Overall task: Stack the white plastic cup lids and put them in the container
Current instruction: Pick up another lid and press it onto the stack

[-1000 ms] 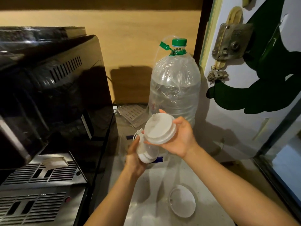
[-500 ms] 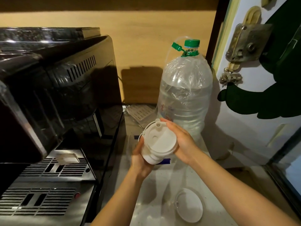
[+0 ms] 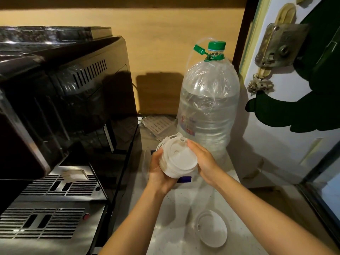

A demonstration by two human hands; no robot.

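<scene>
I hold a stack of white plastic cup lids (image 3: 177,161) between both hands, above the pale counter. My left hand (image 3: 157,171) cups the stack from below and the left. My right hand (image 3: 202,161) presses on the top lid from the right side, fingers curled over its rim. The top lid faces up and toward me, with its sip spout at the far edge. A round white lid (image 3: 211,230) lies alone on the counter (image 3: 174,218), nearer to me and below my right forearm. A clear container edge (image 3: 145,162) shows just behind my left hand.
A black coffee machine (image 3: 73,100) with a steel drip tray (image 3: 55,199) fills the left side. A large clear water bottle (image 3: 207,107) with a green cap stands behind my hands. A white door with a brass lock (image 3: 276,48) is on the right.
My right hand has brought its lid down onto the stack in my left hand; the two hands are now together on one stack. The view has shifted slightly left.
</scene>
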